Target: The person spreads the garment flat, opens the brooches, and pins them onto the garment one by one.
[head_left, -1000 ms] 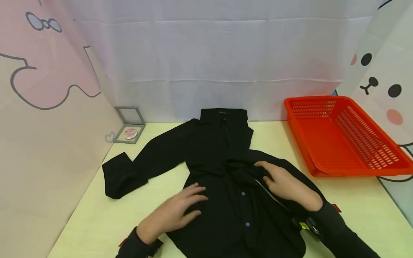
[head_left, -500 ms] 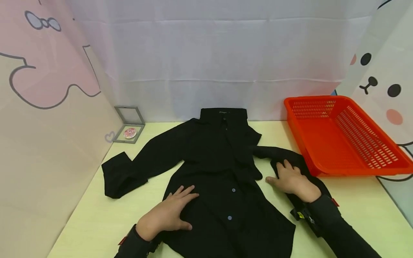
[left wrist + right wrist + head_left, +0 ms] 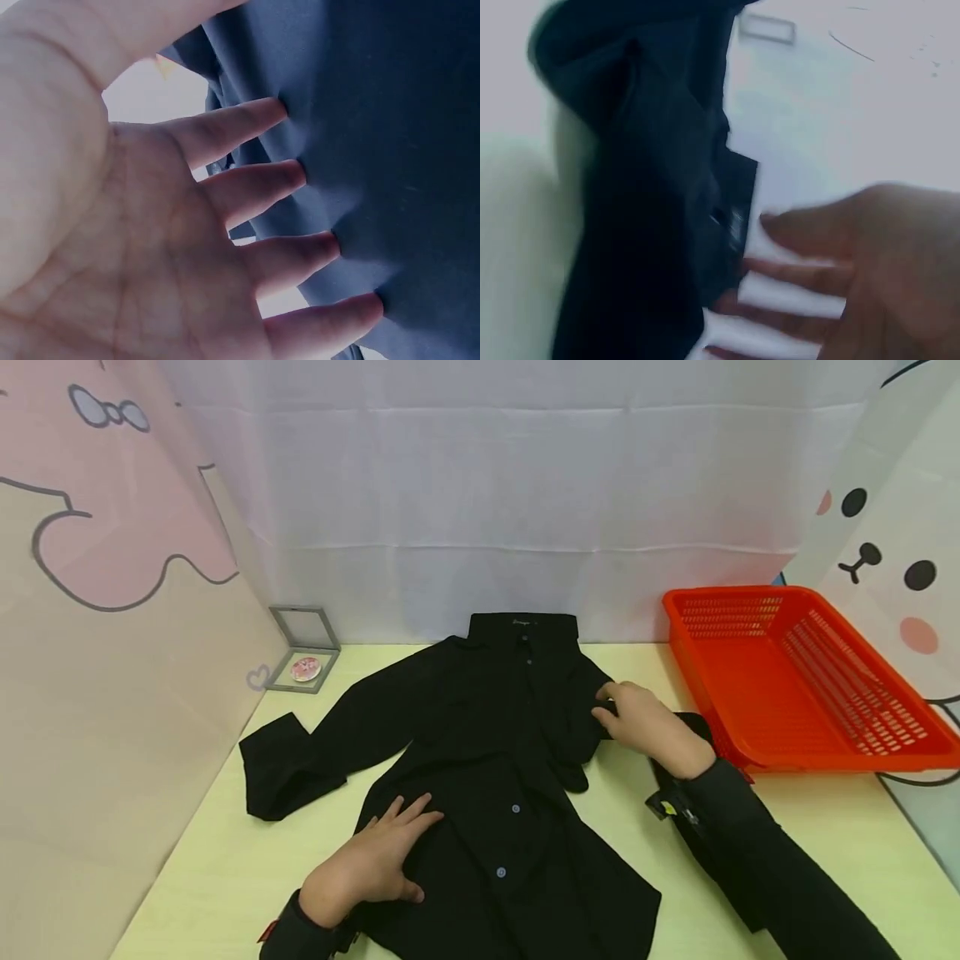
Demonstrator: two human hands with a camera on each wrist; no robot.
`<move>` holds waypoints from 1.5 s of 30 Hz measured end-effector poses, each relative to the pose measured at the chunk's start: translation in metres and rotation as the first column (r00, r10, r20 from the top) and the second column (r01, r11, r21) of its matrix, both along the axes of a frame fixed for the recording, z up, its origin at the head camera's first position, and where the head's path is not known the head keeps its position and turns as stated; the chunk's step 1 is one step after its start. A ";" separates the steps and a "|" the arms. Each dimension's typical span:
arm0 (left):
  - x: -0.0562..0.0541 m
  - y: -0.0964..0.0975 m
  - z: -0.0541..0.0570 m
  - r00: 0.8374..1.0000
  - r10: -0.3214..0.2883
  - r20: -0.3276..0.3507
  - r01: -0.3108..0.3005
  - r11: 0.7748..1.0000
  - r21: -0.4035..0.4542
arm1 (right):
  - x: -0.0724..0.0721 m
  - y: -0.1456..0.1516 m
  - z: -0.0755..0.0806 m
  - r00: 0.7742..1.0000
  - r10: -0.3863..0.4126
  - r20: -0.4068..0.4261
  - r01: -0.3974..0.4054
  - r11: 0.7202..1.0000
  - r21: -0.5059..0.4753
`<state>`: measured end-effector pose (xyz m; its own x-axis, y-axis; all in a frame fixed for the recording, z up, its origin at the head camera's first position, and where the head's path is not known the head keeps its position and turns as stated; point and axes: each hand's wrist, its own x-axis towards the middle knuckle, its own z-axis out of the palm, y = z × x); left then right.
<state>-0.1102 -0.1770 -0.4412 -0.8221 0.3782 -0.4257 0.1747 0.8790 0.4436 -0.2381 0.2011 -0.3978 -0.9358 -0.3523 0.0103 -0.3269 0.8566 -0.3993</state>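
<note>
Since the earlier frame the right hand (image 3: 648, 722) has moved leftward and toward the far edge of the table (image 3: 225, 860), from the sleeve lying by the basket to the shoulder side of the black shirt (image 3: 480, 743). The left hand (image 3: 371, 864) has slid a little left, and the shirt's lower front, with its two pale buttons (image 3: 516, 808), has shifted left too.

The left hand's fingers are spread, their tips pressing into the cloth at the shirt's left side. The right hand's thumb and fingers stand apart at the cloth's edge; the right wrist view is blurred, and I cannot tell whether they touch it.

The shirt lies front up in the middle of the table, collar (image 3: 523, 625) at the far edge, lower part running toward the near edge and out of view. Its left sleeve (image 3: 375, 710) reaches toward the table's left edge, cuff end bent over. The right sleeve (image 3: 693, 724) lies partly hidden under the right forearm, just beside the red basket (image 3: 855, 763).

That basket occupies the far right corner. In the far left corner stands a grey hinged case (image 3: 292, 689), lid raised, with a pink round piece (image 3: 306, 669) inside. A white cloth (image 3: 480, 485) hangs behind the far edge.
</note>
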 end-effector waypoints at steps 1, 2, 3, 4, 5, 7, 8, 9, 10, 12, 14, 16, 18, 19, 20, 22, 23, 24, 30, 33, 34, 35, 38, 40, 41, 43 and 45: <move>0.000 0.002 0.000 1.000 -0.012 0.001 0.012 1.000 0.000 | -0.005 -0.005 -0.003 0.998 0.067 0.009 -0.067 0.998 -0.014; 0.000 0.004 -0.001 1.000 -0.024 0.001 0.024 1.000 0.000 | -0.010 -0.009 -0.007 0.992 0.125 0.036 -0.124 0.992 -0.020; 0.000 0.006 -0.001 0.999 -0.034 0.003 0.034 0.999 0.001 | -0.013 -0.012 -0.011 0.982 0.177 0.069 -0.176 0.984 -0.014; 0.001 0.007 -0.002 0.999 -0.044 0.004 0.044 0.999 0.000 | -0.017 -0.015 -0.014 0.970 0.213 0.118 -0.213 0.977 -0.009; 0.001 0.009 -0.002 0.999 -0.054 0.004 0.054 0.999 -0.004 | -0.020 -0.017 -0.018 0.958 0.231 0.169 -0.235 0.972 0.006; 0.001 0.011 -0.003 0.998 -0.069 0.001 0.069 0.998 -0.006 | -0.025 -0.018 -0.025 0.940 0.221 0.261 -0.241 0.969 0.049; 0.001 0.012 -0.003 0.997 -0.074 -0.001 0.074 0.997 -0.009 | -0.028 -0.017 -0.027 0.935 0.195 0.296 -0.227 0.971 0.079; 0.001 0.013 -0.003 0.997 -0.076 -0.002 0.075 0.997 -0.010 | -0.031 -0.016 -0.028 0.933 0.159 0.322 -0.205 0.972 0.116; 0.001 0.013 -0.004 0.997 -0.077 -0.004 0.077 0.997 -0.011 | -0.034 -0.013 -0.030 0.936 0.110 0.334 -0.169 0.973 0.155; 0.000 0.013 -0.003 0.997 -0.071 -0.005 0.071 0.997 -0.010 | -0.041 -0.007 -0.030 0.940 -0.004 0.341 -0.078 0.971 0.228; 0.000 0.013 -0.003 0.998 -0.064 -0.008 0.064 0.998 -0.009 | -0.047 -0.001 -0.029 0.936 -0.107 0.334 0.007 0.958 0.286; 0.000 0.013 -0.004 0.998 -0.061 -0.006 0.061 0.998 -0.007 | -0.050 0.005 -0.029 0.929 -0.187 0.320 0.080 0.945 0.318; 0.000 0.015 -0.005 0.998 -0.066 -0.001 0.066 0.998 -0.008 | -0.047 0.009 -0.030 0.928 -0.220 0.301 0.121 0.941 0.315; 0.000 0.016 -0.006 0.998 -0.070 0.002 0.070 0.998 -0.008 | -0.043 0.011 -0.031 0.936 -0.216 0.280 0.128 0.945 0.302; 0.000 0.017 -0.006 0.997 -0.075 0.005 0.075 0.997 -0.005 | -0.037 0.010 -0.031 0.947 -0.206 0.248 0.131 0.949 0.286; 0.000 0.018 -0.007 0.996 -0.086 0.006 0.086 0.996 -0.003 | -0.019 0.008 -0.029 0.978 -0.145 0.151 0.109 0.968 0.227; -0.001 0.018 -0.008 0.996 -0.087 0.002 0.087 0.996 0.003 | -0.009 0.006 -0.028 0.993 -0.084 0.083 0.067 0.981 0.183; -0.001 0.018 -0.008 0.996 -0.088 -0.005 0.088 0.996 0.010 | 0.003 0.003 -0.026 1.000 -0.012 0.017 0.010 0.991 0.132; 0.000 0.002 -0.006 0.996 -0.015 -0.088 0.018 0.999 0.032 | 0.072 -0.005 -0.021 0.907 0.414 -0.074 -0.420 0.900 -0.116; 0.002 -0.011 -0.002 0.988 0.054 -0.143 -0.057 0.998 -0.015 | 0.097 -0.001 -0.024 0.901 0.412 0.132 -0.385 0.903 -0.189; 0.004 -0.015 -0.001 0.985 0.078 -0.157 -0.086 0.996 -0.039 | 0.103 0.002 -0.026 0.895 0.389 0.218 -0.351 0.916 -0.193; 0.005 -0.019 0.001 0.981 0.105 -0.162 -0.116 0.991 -0.063 | 0.109 0.005 -0.028 0.882 0.365 0.298 -0.322 0.929 -0.184; 0.007 -0.028 0.004 0.975 0.175 -0.138 -0.193 0.973 -0.128 | 0.121 0.013 -0.036 0.826 0.350 0.442 -0.320 0.937 -0.143; 0.007 -0.032 0.006 0.974 0.200 -0.104 -0.213 0.968 -0.135 | 0.128 0.015 -0.042 0.808 0.379 0.451 -0.354 0.924 -0.142; 0.007 -0.034 0.006 0.975 0.208 -0.081 -0.217 0.969 -0.118 | 0.131 0.014 -0.044 0.812 0.401 0.425 -0.381 0.915 -0.134; 0.006 -0.035 0.004 0.979 0.195 -0.058 -0.198 0.978 -0.059 | 0.136 0.010 -0.046 0.836 0.421 0.351 -0.408 0.906 -0.115; 0.006 -0.035 0.002 0.987 0.144 -0.068 -0.144 0.990 0.014 | 0.138 0.007 -0.044 0.857 0.438 0.273 -0.430 0.898 -0.092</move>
